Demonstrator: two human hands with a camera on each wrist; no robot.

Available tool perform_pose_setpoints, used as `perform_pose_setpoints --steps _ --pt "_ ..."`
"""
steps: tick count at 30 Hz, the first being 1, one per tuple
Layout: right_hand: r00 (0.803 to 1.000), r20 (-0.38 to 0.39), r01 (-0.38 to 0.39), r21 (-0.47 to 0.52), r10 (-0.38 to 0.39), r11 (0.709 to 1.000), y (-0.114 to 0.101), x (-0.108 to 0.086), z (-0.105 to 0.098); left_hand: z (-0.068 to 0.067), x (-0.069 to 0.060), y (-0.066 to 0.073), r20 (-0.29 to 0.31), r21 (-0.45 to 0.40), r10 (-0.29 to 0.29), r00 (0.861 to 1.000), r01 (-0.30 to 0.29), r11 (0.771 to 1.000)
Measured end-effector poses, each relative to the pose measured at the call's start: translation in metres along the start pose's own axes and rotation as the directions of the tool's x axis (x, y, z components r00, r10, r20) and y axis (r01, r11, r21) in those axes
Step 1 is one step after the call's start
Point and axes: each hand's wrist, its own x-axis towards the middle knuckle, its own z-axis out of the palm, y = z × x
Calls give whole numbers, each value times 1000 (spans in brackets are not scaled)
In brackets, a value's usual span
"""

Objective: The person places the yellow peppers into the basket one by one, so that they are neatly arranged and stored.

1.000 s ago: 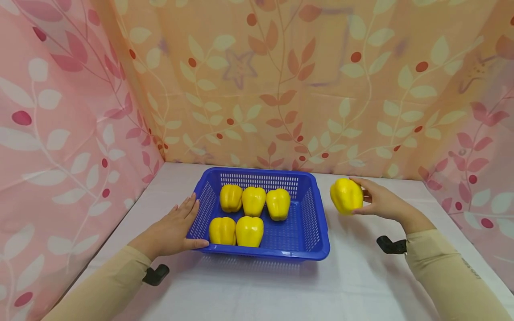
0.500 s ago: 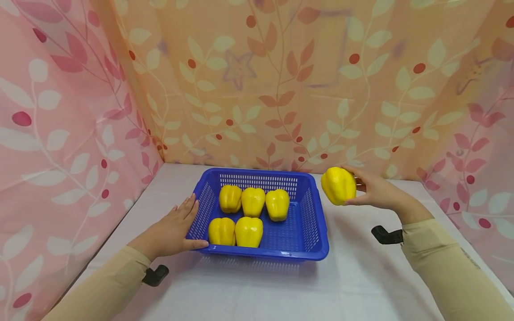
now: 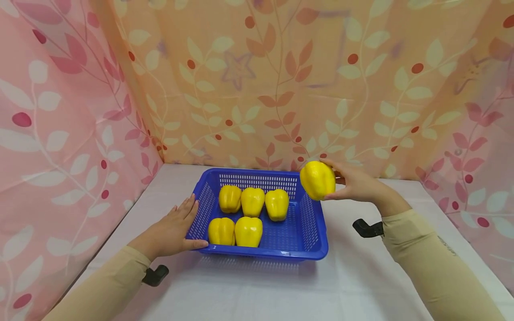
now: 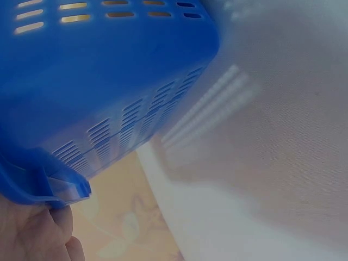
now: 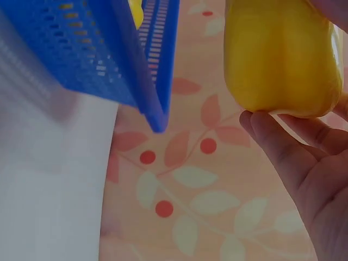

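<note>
A yellow bell pepper (image 3: 317,180) is gripped between the fingers and thumb of my right hand (image 3: 353,183), raised over the right rim of a blue plastic basket (image 3: 265,252). The right wrist view shows the same bell pepper (image 5: 280,60) beside the basket's wall, with fingertips against its end. My left hand (image 3: 170,229) rests on the basket's left rim, fingers fairly straight and thumb at the front corner. Inside the basket stand several yellow bell peppers: a back row with one pepper (image 3: 253,201) in its middle, and a front row with another pepper (image 3: 249,232).
The basket stands on a white-covered table (image 3: 257,294). Its right part shows bare floor mesh (image 3: 287,232). Patterned cloth (image 3: 241,89) hangs behind and at both sides. A black wrist mount (image 3: 367,228) juts from the right sleeve.
My right hand has carried the bell pepper left and upward, from beside the basket to over its right rim. The left hand and the peppers inside have stayed put.
</note>
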Motion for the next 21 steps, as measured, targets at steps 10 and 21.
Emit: perform_pose_setpoints --steps 10,21 --pt "994 62 82 61 -86 995 -16 23 18 -1 -1 1 -3 6 6 1000 -6 1000" --pt "989 132 49 72 -59 996 -24 39 42 -1 -2 1 -6 -1 11 1000 -11 1000"
